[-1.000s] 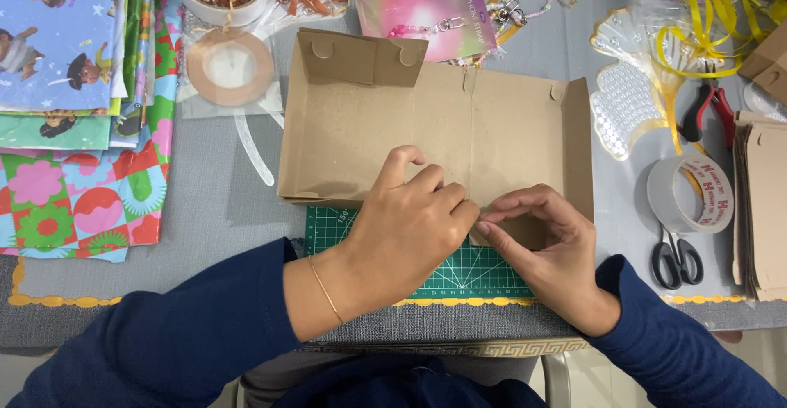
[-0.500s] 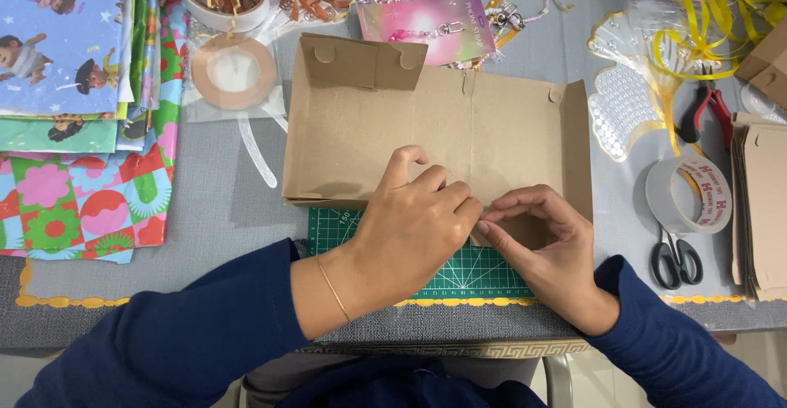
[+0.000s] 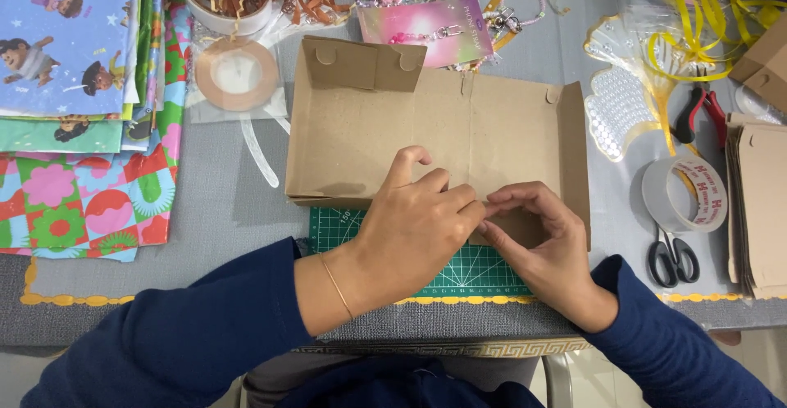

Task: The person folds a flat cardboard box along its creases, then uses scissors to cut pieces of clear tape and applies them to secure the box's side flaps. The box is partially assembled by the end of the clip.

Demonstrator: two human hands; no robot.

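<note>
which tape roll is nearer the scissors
The white tape roll on the right, directly above the black scissors. The tan roll lies far left.

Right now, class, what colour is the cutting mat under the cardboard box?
Green with a white grid, cutting mat, in the head view.

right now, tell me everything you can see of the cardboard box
The cardboard box is plain brown card, unfolded and lying mostly flat on the grey table, its near edge over a green cutting mat. Slotted flaps stand up along the far edge and right side. The left hand and right hand press its near flap.
</note>
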